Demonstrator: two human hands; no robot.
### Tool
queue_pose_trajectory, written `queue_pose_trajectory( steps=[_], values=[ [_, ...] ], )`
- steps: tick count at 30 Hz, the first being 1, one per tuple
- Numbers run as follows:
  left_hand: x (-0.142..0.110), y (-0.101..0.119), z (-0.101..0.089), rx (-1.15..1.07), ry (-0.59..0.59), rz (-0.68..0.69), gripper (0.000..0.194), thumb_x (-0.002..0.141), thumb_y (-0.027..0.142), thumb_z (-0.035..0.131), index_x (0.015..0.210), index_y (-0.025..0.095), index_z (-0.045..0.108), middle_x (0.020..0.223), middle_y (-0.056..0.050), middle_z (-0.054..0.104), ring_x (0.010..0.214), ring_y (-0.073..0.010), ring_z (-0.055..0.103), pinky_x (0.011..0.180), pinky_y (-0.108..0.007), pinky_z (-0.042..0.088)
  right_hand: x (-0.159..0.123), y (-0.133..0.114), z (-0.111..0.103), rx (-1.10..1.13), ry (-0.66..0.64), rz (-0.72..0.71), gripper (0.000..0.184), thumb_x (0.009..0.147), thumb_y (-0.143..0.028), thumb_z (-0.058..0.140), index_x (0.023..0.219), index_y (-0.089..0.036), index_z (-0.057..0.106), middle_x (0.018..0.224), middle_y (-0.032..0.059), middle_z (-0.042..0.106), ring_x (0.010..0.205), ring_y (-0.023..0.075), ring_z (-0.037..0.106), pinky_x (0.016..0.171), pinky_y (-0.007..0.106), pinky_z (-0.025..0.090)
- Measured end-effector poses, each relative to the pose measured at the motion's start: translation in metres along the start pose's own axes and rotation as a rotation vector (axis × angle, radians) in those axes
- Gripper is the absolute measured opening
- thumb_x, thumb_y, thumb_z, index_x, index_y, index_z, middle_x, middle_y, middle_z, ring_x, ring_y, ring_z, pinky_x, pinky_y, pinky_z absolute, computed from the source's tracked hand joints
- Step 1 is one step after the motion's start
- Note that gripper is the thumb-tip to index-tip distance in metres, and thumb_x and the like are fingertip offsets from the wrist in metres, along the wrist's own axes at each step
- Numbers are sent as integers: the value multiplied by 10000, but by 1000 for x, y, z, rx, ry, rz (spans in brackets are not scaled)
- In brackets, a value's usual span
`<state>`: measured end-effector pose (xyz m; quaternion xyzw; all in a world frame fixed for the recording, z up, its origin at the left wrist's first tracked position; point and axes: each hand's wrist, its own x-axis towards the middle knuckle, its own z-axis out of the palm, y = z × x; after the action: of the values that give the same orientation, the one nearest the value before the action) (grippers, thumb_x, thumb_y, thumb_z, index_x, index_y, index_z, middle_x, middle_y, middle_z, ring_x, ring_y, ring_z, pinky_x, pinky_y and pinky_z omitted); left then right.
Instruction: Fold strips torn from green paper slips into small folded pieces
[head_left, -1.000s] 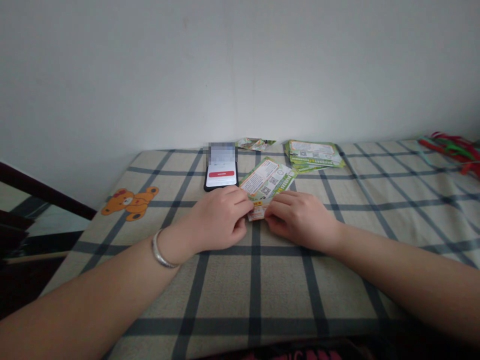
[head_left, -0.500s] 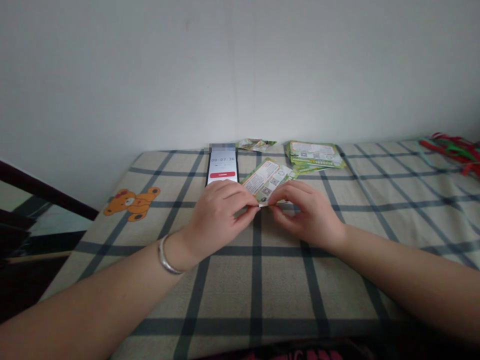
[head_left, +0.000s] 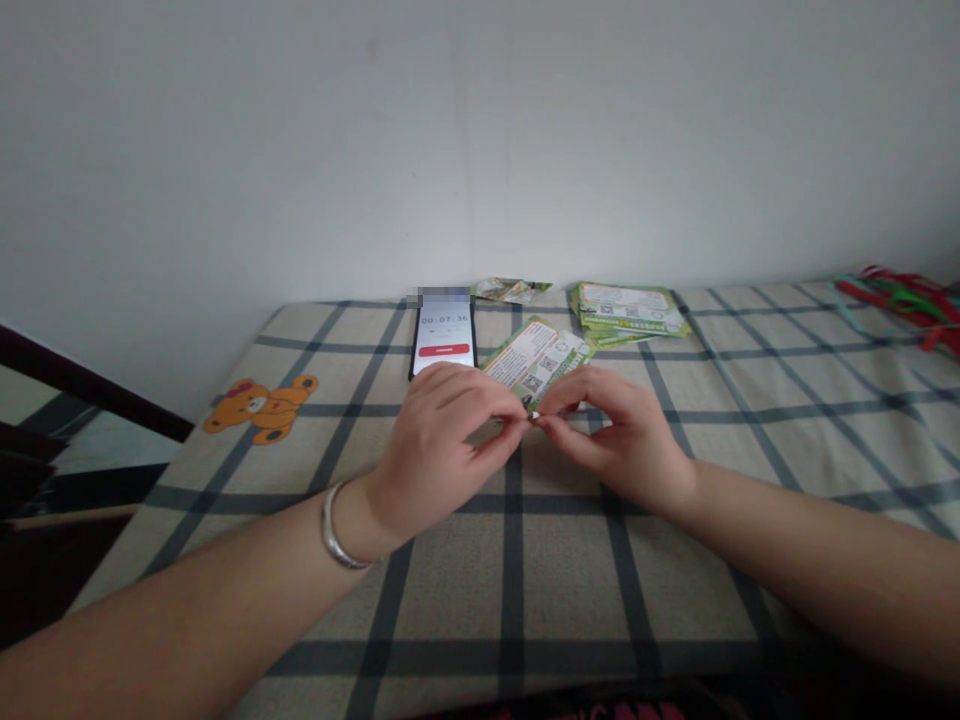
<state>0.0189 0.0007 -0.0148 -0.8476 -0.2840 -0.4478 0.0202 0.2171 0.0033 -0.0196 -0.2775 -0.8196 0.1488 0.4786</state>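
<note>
A green-and-white printed paper sheet with QR codes lies slantwise on the checked cloth. At its near corner my left hand is closed, thumb and forefinger pinching the paper's edge. Facing it, my right hand pinches the same corner, the fingertips of both hands almost touching. A small white bit of the sheet shows between them; the rest of that corner is hidden by the fingers. Just beyond my left hand lies a phone with a timer on its screen.
A stack of similar green printed sheets lies at the back right. Near the wall is a crumpled or folded printed piece. Red and green strips lie at the far right. A bear picture is on the cloth at left.
The fingertips of my two hands have come closer together at the sheet's corner. My left hand has shifted slightly to the right, and less of the white edge shows.
</note>
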Motion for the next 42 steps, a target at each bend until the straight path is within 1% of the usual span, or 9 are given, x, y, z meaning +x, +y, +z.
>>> queue_pose_trajectory(
  steps=[5,10,19,26,31,37,42],
  values=[
    [1,3,-1,-93,43,-37,74,807,106,680,826,174,656,848,-23,692,833,-154,650,794,-321,505,2,-2,-1,-5,34,6,78,819,-120,634,792,-184,597,741,-4,649,703,97,594,662,235,470],
    [1,5,1,-141,56,-87,54,806,111,688,807,162,670,822,-28,688,815,-142,646,782,-308,512,1,-1,-2,-3,31,-6,78,821,-127,639,793,-187,598,740,-4,653,703,98,597,659,237,471],
    [0,3,1,-181,62,-52,98,792,90,701,842,173,684,846,-19,708,828,-135,646,798,-307,514,2,-2,-2,7,34,-45,86,804,-105,648,786,-179,609,747,14,671,716,107,613,675,254,486],
    [0,0,1,-171,57,16,120,786,96,715,838,201,693,855,-11,723,820,-143,643,801,-344,498,2,-2,-3,28,33,-93,109,769,-80,658,785,-180,618,745,27,682,723,133,628,681,295,506],
    [1,2,0,-174,33,5,109,810,116,696,830,222,683,843,4,725,798,-136,648,804,-352,495,1,-1,-4,11,-6,-116,139,769,-81,662,821,-201,612,774,17,695,751,138,625,710,315,506],
    [0,4,2,-231,43,-66,87,823,118,680,830,204,674,838,-6,715,813,-132,650,825,-341,508,2,-1,-5,-2,-8,-122,138,777,-90,659,833,-208,614,777,17,693,747,138,625,704,317,508],
    [1,2,1,-234,25,-16,102,806,99,695,838,195,685,846,-12,717,819,-139,651,830,-355,502,2,0,-6,0,-28,-126,136,776,-102,661,835,-213,607,789,19,695,762,146,622,712,327,510]
  ],
)
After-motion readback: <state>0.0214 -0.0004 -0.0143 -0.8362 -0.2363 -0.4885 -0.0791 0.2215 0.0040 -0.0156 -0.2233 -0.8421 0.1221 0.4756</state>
